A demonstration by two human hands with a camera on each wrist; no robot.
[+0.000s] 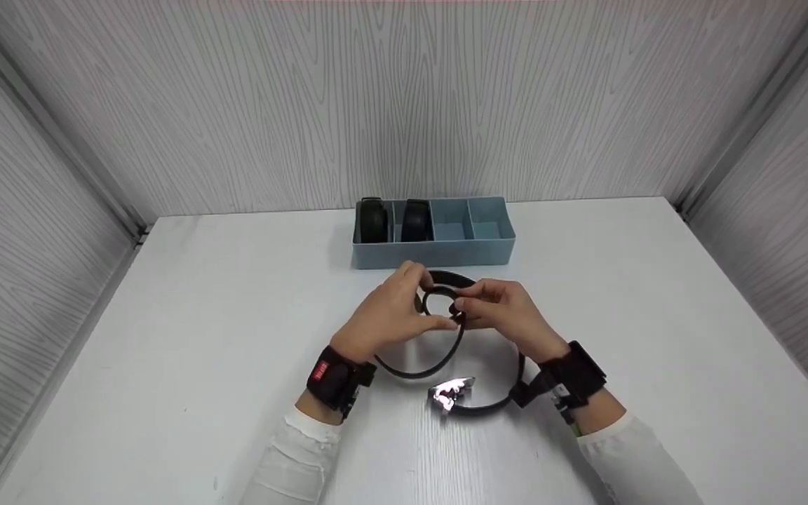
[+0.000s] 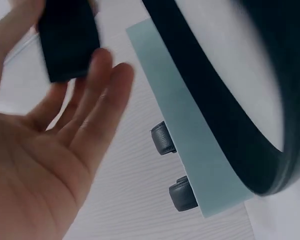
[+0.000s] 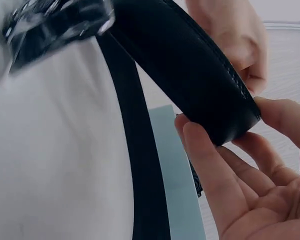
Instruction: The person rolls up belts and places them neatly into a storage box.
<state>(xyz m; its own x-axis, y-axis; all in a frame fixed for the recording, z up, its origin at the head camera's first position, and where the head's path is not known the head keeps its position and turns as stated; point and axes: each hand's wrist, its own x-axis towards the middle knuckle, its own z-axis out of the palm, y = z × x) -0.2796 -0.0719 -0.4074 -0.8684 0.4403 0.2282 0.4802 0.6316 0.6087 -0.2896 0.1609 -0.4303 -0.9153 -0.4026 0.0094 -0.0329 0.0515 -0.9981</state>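
Just beyond the fingers (image 1: 414, 277) the box (image 1: 434, 251) blocks the way forward. Behind them, toward the wrists, belt (image 1: 439, 365) loops and buckle (image 1: 452, 393) lie across the table (image 1: 200, 337), which lies bare to either side.

Bright even light, soft shadows; buckle (image 1: 452, 393) glares; wrist views blurred.

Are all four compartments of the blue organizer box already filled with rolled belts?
No: in the head view only the two left compartments of the organizer box hold rolled belts, while the two right ones look empty.
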